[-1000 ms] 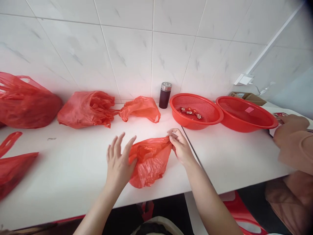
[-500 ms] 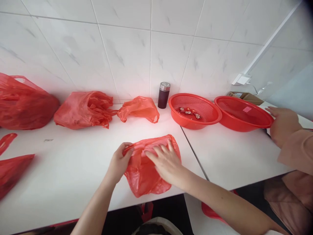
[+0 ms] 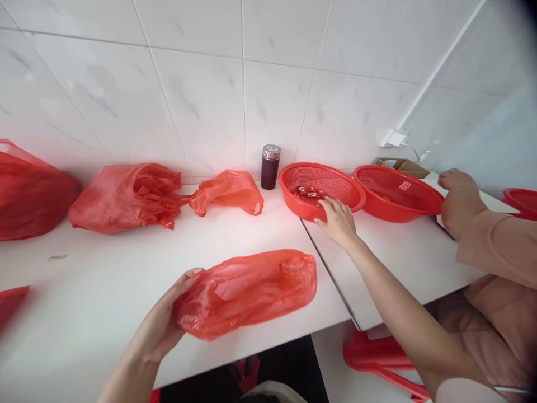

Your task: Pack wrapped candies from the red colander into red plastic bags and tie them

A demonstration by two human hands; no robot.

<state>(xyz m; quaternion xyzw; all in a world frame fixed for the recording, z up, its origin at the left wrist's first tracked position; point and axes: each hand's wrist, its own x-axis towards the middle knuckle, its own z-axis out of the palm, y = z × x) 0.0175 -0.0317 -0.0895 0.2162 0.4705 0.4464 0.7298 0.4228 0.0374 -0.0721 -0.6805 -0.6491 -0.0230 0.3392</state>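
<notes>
A thin red plastic bag lies stretched sideways over the white table, its mouth open upward. My left hand grips the bag's left end; part of the fingers is hidden behind the plastic. Over the front rim of a red perforated basket reaches my right hand, fingers apart and holding nothing. Inside that basket are several small dark-red wrapped pieces, partly covered by the fingertips.
A dark flask stands by the tiled wall. Left of it lie a crumpled red bag and fuller red bags. Another person's arm is beside a second red basket. A seam divides the tables; a red stool is below.
My right hand has left the bag and moved up and right to the perforated basket. The bag is now spread wider, with my left hand still at its left end. The view has shifted slightly right.
</notes>
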